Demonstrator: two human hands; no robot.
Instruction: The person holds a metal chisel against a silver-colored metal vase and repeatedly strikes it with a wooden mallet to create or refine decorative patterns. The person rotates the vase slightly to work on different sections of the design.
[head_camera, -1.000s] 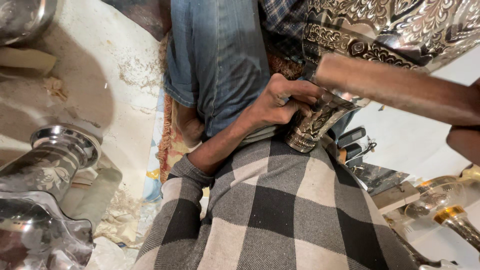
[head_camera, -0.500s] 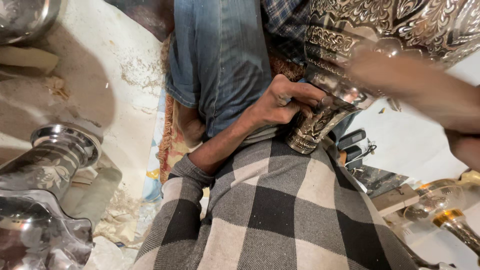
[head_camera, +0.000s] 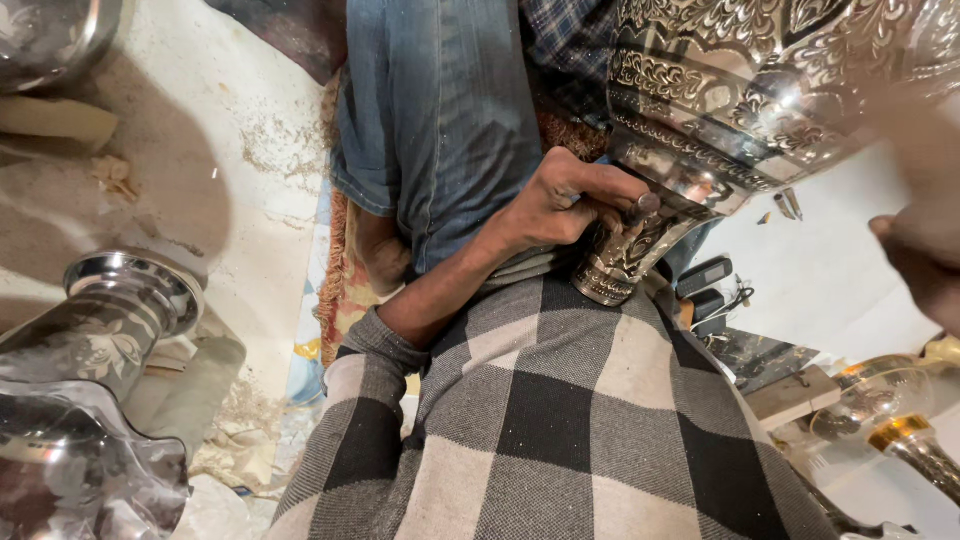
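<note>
A large silver vessel with engraved floral bands fills the upper right, tilted, its foot resting on my lap over a grey and black checked cloth. My left hand is closed around a small metal punch, whose tip presses against the vessel's neck. My right hand shows only at the right edge, blurred, fingers curled around a wooden mallet that is a pale smear above it.
A silver vase lies at the left above another shiny piece. A metal bowl sits top left. Small tools, a wood block and a gold-banded metal piece lie at the right. Denim-clad leg ahead.
The mallet lay across the vessel's neck near the punch a second ago; it has swung up and to the right, leaving only a blur. My left hand and the punch stay put.
</note>
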